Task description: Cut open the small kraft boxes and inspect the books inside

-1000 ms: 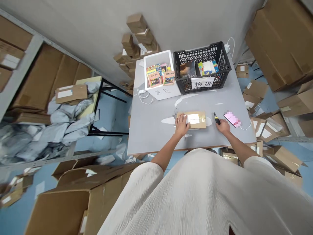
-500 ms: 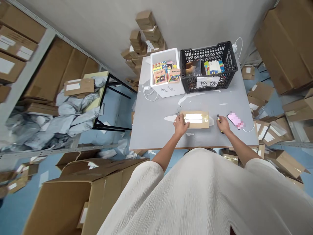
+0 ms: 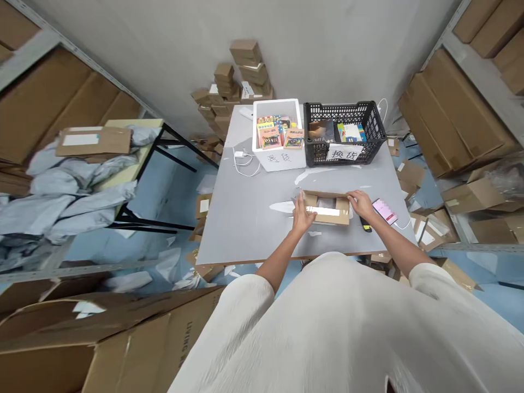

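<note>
A small cardboard box with a white label lies on the grey table, its top partly opened and the back flap raised. My left hand grips the box's left end, fingers at the back and thumb over the label. With closed fingers my right hand holds the raised flap at its right end. A black and yellow box cutter rests on the table under my right wrist. Through the opening something greyish shows, too shaded to make out. A phone with a pink screen lies right of my right hand.
A white foam bin with colourful books stands behind the box, beside a black plastic crate holding more books. Cardboard boxes are stacked behind the table. At left, grey parcels lie on a side table; a large open carton stands below.
My right hand has put down the box cutter and moved left to the box. The box's top has come open, with its back flap lifted. My left hand stays on the box.
</note>
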Motion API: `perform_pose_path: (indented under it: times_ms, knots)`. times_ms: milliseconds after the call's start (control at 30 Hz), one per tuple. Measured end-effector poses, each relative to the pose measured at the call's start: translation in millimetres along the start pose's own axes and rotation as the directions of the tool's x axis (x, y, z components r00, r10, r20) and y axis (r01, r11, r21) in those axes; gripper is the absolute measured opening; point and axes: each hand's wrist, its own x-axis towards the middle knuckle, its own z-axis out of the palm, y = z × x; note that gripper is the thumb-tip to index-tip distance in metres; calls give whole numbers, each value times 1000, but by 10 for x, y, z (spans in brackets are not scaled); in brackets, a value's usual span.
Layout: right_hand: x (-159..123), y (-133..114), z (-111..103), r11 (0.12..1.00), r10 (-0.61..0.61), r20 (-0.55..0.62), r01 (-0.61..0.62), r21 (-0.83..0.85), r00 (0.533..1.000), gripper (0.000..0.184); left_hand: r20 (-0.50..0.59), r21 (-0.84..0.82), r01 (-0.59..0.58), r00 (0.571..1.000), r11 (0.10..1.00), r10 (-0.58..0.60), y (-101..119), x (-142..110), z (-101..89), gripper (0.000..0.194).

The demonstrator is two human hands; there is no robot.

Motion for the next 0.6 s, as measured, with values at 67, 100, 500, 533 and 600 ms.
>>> perform_pose_path:
  times_ms: [67,100,500,533,600]
  knots:
    - [128,5,-50,996,88,-3,-88,-6,996,38,28,-5,7,1000,1000,-7,-37,-13,6,89]
    - [189,10,-62,989,151,-7,-151,-5,989,36,51,-6,-10,999,1000,10,-47,-18,3,79]
    - [276,-157,175,960,166,71,-144,-241,984,42,189,91,-99,979,991,80,29,45,-149,38]
    - [250,-166,180,964,159,106,-132,-230,981,44,184,93,-96,980,991,77,53,46,-160,37]
    - [214,-156,173,974,158,152,-129,-187,976,47,162,99,-95,984,991,78,112,35,-189,35]
